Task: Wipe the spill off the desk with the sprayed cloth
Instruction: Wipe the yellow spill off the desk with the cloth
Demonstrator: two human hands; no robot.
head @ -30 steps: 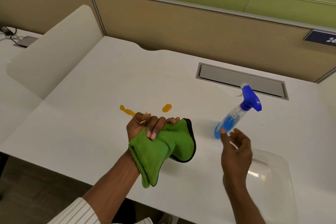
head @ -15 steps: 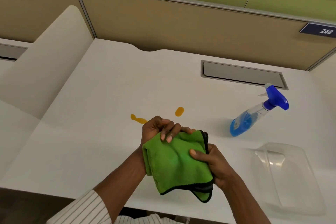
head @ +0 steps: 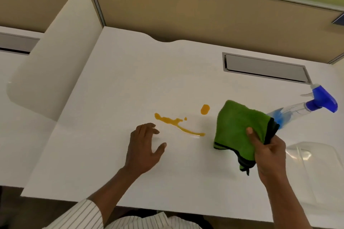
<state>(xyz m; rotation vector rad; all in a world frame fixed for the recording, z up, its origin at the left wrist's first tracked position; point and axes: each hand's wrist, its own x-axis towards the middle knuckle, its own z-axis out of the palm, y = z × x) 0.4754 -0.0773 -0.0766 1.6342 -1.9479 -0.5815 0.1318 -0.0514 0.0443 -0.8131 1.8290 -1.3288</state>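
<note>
The white desk has a smooth top with a curved cut in its back edge. A grey rectangular hatch is set flat into the surface near the back right. On the top lies an orange spill: one long thin streak, a very small dot beside it, and a separate oval drop further right. At the right side a spray bottle with blue liquid and a blue trigger head stands on the desk. Near the front right corner rests a clear plastic tray.
</note>
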